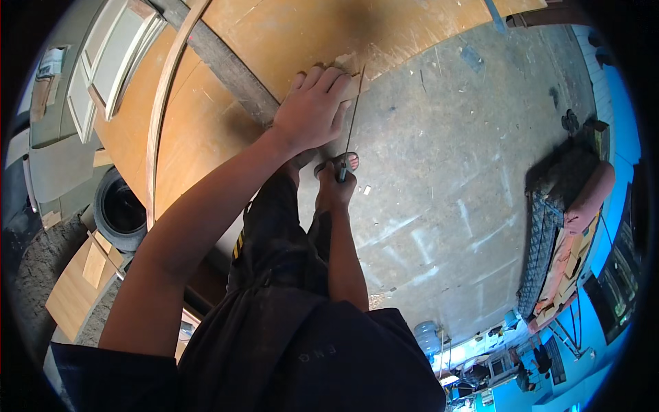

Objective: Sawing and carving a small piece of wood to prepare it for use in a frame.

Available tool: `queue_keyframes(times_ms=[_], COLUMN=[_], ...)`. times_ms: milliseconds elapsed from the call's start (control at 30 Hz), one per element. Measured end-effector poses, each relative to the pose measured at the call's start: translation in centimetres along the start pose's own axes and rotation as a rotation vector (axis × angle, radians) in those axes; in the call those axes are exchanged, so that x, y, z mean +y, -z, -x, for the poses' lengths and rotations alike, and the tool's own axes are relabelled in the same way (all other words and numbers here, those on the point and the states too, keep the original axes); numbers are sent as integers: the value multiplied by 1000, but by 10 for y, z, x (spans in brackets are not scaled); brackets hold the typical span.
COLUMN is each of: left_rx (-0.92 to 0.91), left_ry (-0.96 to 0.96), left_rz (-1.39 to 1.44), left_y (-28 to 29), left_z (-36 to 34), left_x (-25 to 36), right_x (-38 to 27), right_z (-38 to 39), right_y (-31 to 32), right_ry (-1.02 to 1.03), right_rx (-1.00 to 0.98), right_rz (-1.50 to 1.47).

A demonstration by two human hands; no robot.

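My right hand (336,185) is closed around the handle of a handsaw, low in front of my legs. The thin saw blade (353,117) shows almost edge-on and runs up to the edge of a large brown plywood sheet (302,34). My left hand (316,103) bears down at that edge, fingers bent over a pale piece of wood (355,86) just left of the blade; its fingertips are hidden. A grey timber beam (226,62) crosses the plywood and meets my left wrist. My sandalled foot (352,161) is under the saw's handle end.
A long curved wooden strip (161,117) crosses the plywood on the left, with white frames (117,62) beyond. A black tyre (120,206) lies lower left. The concrete floor (439,172) carries small scraps. A cushioned seat (556,240) stands right; a blue water bottle (427,336) sits lower right.
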State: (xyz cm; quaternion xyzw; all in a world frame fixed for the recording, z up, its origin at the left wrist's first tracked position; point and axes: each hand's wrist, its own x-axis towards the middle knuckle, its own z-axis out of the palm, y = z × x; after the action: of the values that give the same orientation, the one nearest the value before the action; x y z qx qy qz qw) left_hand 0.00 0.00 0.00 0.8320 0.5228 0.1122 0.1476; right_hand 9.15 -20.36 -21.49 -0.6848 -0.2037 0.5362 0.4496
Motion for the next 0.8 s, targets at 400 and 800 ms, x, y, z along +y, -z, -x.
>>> queue_keyframes(times_ms=[400, 800], left_rx=[64, 42], left_ry=[-11, -1], left_rz=[28, 52], left_y=[-2, -1], left_z=[-1, 0], left_x=[3, -5], right_x=[-13, -172], right_z=[-20, -65], right_y=[-10, -56], right_ry=[-1, 338], right_rx=[-8, -159], right_rz=[-13, 56])
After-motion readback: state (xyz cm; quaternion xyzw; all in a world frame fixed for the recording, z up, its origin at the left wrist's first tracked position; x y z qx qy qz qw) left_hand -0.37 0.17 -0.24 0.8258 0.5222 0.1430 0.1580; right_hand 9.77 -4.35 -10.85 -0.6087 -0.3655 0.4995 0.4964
